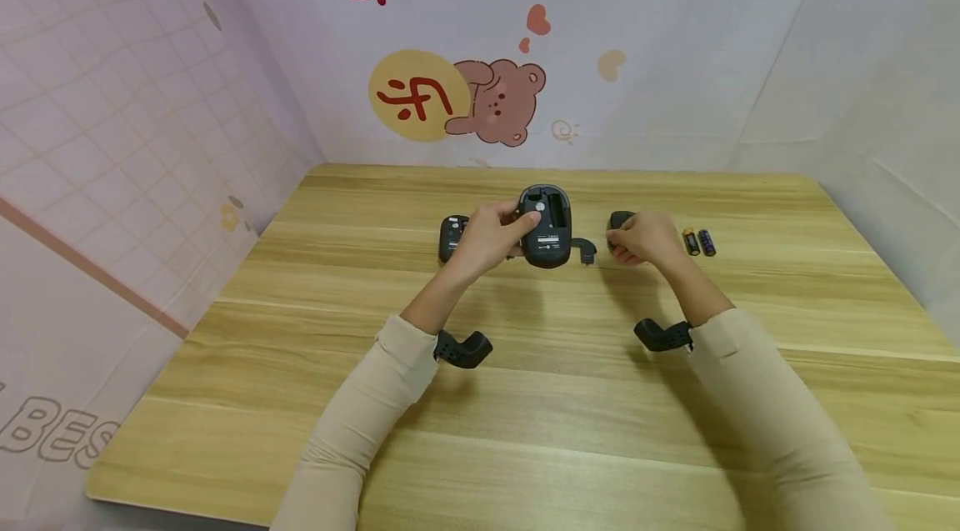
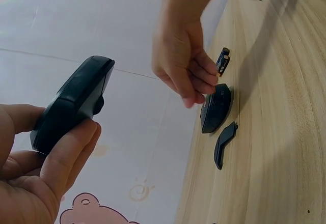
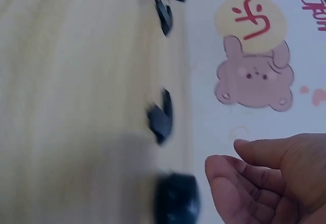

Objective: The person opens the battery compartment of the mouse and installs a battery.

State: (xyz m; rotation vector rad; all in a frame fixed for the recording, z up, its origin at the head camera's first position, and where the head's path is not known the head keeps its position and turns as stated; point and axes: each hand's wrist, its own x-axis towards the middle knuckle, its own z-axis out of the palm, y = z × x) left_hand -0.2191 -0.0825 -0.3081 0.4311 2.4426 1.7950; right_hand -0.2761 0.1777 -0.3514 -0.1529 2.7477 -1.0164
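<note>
Looking from the head camera, you get the underside of the black mouse [image 1: 546, 242] near the middle of the frame, open battery slot [image 1: 557, 211] and all. Left wrist cam only gives you its side, at the left of that frame. The left hand [image 1: 489, 237] is clamped on it, thumb across the underside in the head view.

Right hand [image 1: 649, 237] looks like it's on the second mouse [image 1: 618, 221] from above, right of center, but the left wrist view puts it just over that mouse, and I can't tell if they touch. Fingers are loosely curled, and the right wrist cam shows nothing in them.

That cam also shows two battery covers [image 3: 161, 118] on the desk [image 1: 562, 431]; one's mostly blocked by the left hand in the head view. Two batteries [image 1: 707, 242] lie side by side at center right up there, third mouse [image 1: 452, 236] left of center.
</note>
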